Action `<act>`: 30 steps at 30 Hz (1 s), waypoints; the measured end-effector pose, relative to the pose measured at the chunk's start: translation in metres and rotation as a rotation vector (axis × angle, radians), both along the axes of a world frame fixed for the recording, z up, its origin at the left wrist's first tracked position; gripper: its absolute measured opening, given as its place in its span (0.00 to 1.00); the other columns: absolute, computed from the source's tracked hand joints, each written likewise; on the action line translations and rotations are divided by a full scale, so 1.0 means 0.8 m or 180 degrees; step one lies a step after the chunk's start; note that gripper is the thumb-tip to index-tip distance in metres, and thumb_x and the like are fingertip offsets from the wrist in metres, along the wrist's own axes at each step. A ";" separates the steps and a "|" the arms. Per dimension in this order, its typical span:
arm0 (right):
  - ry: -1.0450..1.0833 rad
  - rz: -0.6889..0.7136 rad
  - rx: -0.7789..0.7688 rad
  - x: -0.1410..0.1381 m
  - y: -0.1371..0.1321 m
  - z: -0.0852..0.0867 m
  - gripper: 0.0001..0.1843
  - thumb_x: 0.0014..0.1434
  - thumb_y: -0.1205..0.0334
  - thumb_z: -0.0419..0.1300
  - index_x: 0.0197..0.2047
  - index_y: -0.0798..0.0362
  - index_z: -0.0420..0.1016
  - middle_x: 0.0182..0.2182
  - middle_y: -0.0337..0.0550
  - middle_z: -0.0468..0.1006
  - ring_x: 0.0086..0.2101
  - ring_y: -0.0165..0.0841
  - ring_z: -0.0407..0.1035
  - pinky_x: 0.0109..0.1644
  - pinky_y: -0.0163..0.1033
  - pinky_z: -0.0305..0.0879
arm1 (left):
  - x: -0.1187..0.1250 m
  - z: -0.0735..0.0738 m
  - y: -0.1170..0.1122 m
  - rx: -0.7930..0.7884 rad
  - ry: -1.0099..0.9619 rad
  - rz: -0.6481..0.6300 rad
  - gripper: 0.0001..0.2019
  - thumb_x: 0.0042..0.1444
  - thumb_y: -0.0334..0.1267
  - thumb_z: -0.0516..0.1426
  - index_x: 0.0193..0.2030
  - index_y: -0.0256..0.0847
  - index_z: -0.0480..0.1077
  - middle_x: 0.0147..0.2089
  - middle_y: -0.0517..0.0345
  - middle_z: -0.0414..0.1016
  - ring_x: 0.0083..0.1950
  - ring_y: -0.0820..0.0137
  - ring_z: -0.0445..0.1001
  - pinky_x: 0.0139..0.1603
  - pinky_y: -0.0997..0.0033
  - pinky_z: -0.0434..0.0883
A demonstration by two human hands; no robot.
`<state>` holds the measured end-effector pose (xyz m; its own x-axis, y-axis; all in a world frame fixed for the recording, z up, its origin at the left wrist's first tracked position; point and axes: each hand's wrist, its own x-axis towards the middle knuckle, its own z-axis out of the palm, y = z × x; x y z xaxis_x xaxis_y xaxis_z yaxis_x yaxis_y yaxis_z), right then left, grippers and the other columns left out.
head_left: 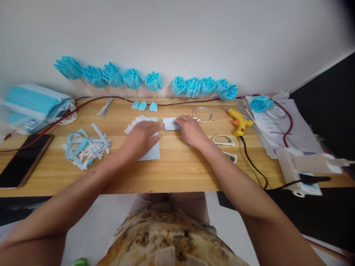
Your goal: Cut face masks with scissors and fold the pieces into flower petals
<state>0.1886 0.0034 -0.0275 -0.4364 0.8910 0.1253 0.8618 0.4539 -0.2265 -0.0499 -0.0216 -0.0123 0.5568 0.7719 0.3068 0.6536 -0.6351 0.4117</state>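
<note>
My left hand [141, 138] is slightly blurred above some pale mask-fabric pieces [151, 153]. Its fingers stretch to the right, with the thumb apart and nothing visible between them. More white pieces [142, 119] fan out behind it. My right hand [190, 129] has its fingers closed over the right end of a small stack of folded pale blue fabric [169, 123], which lies on the table. The underside of that grip is hidden. Beside my right wrist, scissors [224, 139] show only their pale handles; the blades are hidden.
Blue fabric flowers [132, 78] on sticks lean along the wall. Small cut blue pieces [142, 106], strip scraps [83, 146], a phone [23, 160] and face masks [33, 101] lie leftward. Rightward are a tape roll [211, 114], yellow glue gun [240, 121] with cord and power strip [296, 171].
</note>
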 end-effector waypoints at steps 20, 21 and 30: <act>0.0827 0.0119 0.0866 0.008 -0.001 -0.001 0.25 0.61 0.76 0.49 0.56 0.56 0.76 0.50 0.54 0.80 0.50 0.47 0.71 0.55 0.52 0.66 | -0.040 -0.012 0.030 0.0000 0.1168 0.1083 0.14 0.61 0.35 0.52 0.41 0.36 0.79 0.44 0.41 0.80 0.47 0.52 0.77 0.47 0.57 0.69; 0.1001 0.0134 0.1001 0.009 -0.002 0.002 0.24 0.62 0.74 0.49 0.56 0.55 0.76 0.49 0.53 0.81 0.50 0.47 0.72 0.55 0.53 0.66 | -0.043 -0.007 0.035 -0.0042 0.0976 0.1184 0.13 0.60 0.34 0.52 0.38 0.37 0.79 0.43 0.42 0.81 0.46 0.53 0.77 0.47 0.58 0.69; 0.2692 0.0551 -0.0085 0.001 -0.012 0.045 0.43 0.59 0.45 0.65 0.73 0.42 0.56 0.66 0.48 0.69 0.65 0.45 0.63 0.67 0.57 0.61 | -0.027 0.066 0.035 -0.2012 -0.2486 0.0670 0.07 0.52 0.41 0.62 0.30 0.40 0.73 0.29 0.59 0.74 0.32 0.70 0.72 0.35 0.71 0.67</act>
